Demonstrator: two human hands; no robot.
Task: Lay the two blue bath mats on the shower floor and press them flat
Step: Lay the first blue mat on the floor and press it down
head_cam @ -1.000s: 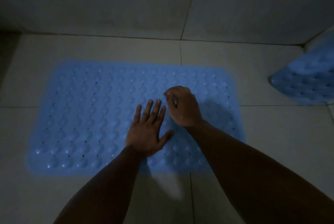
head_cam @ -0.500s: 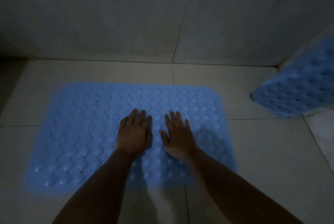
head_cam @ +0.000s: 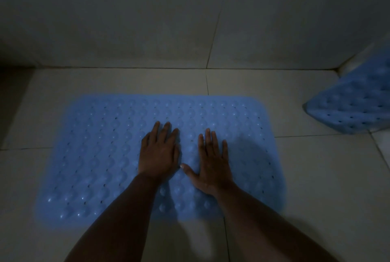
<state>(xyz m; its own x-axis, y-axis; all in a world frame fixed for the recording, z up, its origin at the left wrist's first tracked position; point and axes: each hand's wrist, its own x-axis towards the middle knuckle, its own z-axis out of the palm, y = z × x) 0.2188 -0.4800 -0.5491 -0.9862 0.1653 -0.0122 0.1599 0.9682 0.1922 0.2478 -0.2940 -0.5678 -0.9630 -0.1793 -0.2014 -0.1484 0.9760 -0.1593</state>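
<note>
Two bare forearms come up from the bottom of the frame, crossing the pale floor tiles (head_cam: 316,177) at the lower edge before reaching the mat. The left hand (head_cam: 159,153) lies palm down just left of the frame's centre, fingers straight and close together, flat on the bumpy surface; its grip is slack and holds nothing. The right hand (head_cam: 212,163) lies beside it, a little right of centre and slightly nearer the camera, also palm down with fingers straight and the thumb spread toward the left hand. The thumb tip comes very close to the left hand's edge; whether they touch cannot be told. This grip too is spread flat, holding nothing.

Both hands press on the first blue mat (head_cam: 95,156), which lies spread across the middle of the frame on the floor, long side running left to right, covered in rows of round bumps and small holes. A dark shadow falls on its right part.

Farther back, at the right edge of the frame, the second blue mat (head_cam: 354,109) is tilted, not flat, near the corner where floor meets wall (head_cam: 126,18).
</note>
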